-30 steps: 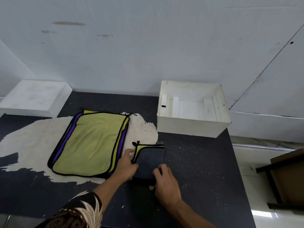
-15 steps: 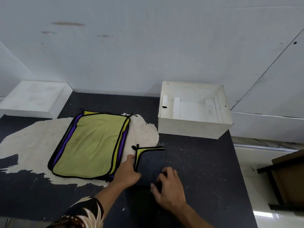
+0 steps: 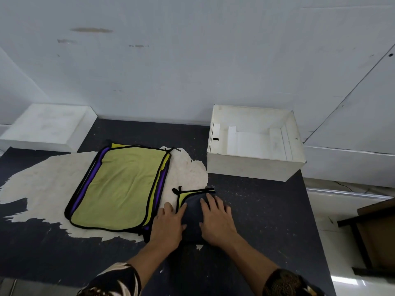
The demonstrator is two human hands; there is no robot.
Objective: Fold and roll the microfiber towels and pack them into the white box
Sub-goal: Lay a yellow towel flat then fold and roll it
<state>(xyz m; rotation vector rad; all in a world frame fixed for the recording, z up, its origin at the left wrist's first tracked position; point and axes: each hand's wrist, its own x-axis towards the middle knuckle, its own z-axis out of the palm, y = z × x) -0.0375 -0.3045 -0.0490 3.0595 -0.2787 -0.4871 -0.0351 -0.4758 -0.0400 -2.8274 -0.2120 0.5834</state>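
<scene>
Bare dark table [image 3: 256,212] runs from the folded towel [image 3: 192,212] up to the white box [image 3: 254,169], open on top, wall [image 3: 192,82] right behind it. Left side's tight: the green towel stack [image 3: 119,184] sits just beside the left hand [image 3: 168,225].

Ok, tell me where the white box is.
Head view: the white box sits far right on the table, by the wall, right of the towels, beyond the right hand.

The towels [image 3: 119,184] are soft matt cloth with black edging. The box [image 3: 252,167] looks like matt white board, lightly scuffed. The table [image 3: 256,221] is dark, matt, with a rough pale patch.
</scene>
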